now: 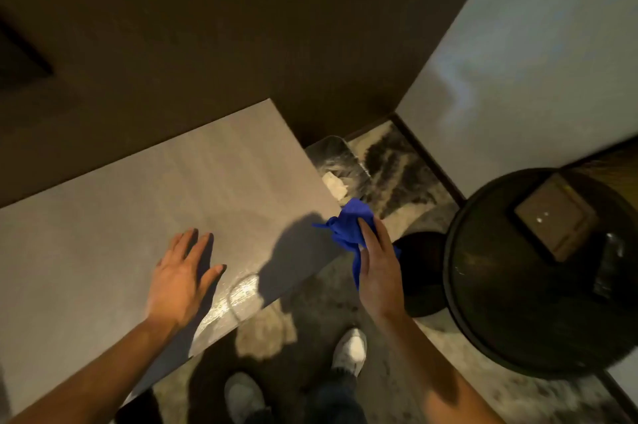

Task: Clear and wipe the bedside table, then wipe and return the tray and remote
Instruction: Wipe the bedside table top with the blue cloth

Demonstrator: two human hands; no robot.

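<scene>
The grey bedside table [145,189] fills the left and middle of the view, its top bare. My left hand [183,278] lies flat on it near the front edge, fingers spread, holding nothing. My right hand [378,271] hovers just past the table's right corner, shut on a bunched blue cloth [348,226]. On a dark round side table [511,302] at the right rest a brown rectangular tray [556,216] and, just in front of it, a dark remote [609,271], blurred.
A clear-lined waste bin [336,161] with crumpled paper stands on the floor behind the table's right corner. A dark wall panel rises behind, a pale wall at the right. My two white shoes [348,351] stand on patterned carpet below.
</scene>
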